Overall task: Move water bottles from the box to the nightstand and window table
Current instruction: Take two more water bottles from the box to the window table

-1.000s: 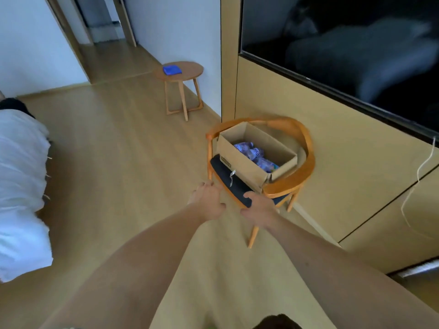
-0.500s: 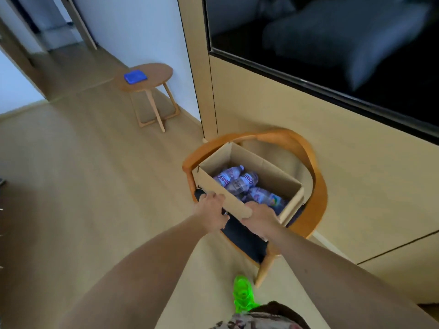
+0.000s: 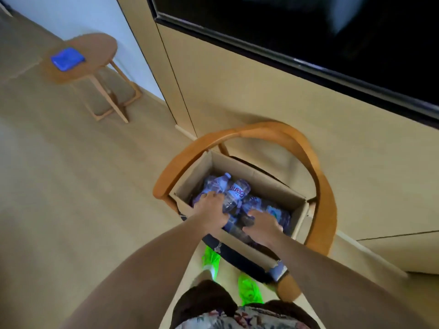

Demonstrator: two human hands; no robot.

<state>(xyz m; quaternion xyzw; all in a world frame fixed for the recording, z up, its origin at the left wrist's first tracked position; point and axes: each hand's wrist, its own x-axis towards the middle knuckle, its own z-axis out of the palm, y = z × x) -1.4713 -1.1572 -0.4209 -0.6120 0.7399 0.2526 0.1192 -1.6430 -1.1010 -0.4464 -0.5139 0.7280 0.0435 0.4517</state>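
An open cardboard box (image 3: 256, 178) sits on the dark seat of a round-backed wooden chair (image 3: 322, 186). Several clear water bottles (image 3: 237, 191) with purple labels lie piled inside it. Both my hands reach into the box. My left hand (image 3: 210, 210) is at the left side, its fingers curled over a bottle. My right hand (image 3: 262, 223) is lower and to the right, fingers bent down round another bottle. My hands hide the bottles under them.
A small round wooden side table (image 3: 99, 62) with a blue cloth (image 3: 67, 59) stands at the back left. A dark TV screen (image 3: 308, 32) hangs on the beige panel wall behind the chair. Wooden floor spreads left; my green shoes (image 3: 249, 290) are by the chair.
I have stepped closer to the chair. Both hands went from the box's near rim down into the box onto the bottles.
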